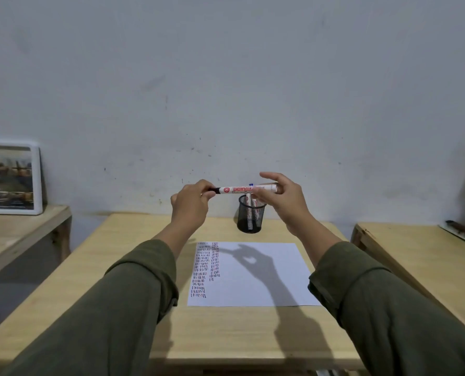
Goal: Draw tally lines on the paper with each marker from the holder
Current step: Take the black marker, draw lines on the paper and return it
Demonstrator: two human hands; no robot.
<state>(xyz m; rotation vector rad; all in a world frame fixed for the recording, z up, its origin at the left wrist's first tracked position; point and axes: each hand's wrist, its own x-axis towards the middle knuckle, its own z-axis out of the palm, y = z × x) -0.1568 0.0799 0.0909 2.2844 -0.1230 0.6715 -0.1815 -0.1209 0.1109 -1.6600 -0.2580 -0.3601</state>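
— Where is the marker?

— The white Snowman marker (243, 189) is held level in the air between both hands, above the far part of the table (133, 267) and right in front of the black mesh holder (251, 218). Its dark cap end points to the person's left.

— And the hands?

— The left hand (190, 203) pinches the dark cap end between thumb and fingertips. The right hand (282, 199) grips the opposite end of the barrel with thumb and lower fingers, while its index finger stretches out free above the marker. Both hands are raised well off the table, apart from each other by the marker's length.

— What about the holder?

— It stands upright near the table's far edge, just beyond the paper (253, 275). At least one more white marker stands inside it, and a blue tip shows just over the held marker's barrel.

— The paper?

— It lies flat in the middle of the table, below the hands. Two columns of short tally lines, black and red, run down its left side; the rest is blank, crossed by the hands' shadow.

— Anything else?

— A framed picture (10, 180) leans against the wall on a side table at left.
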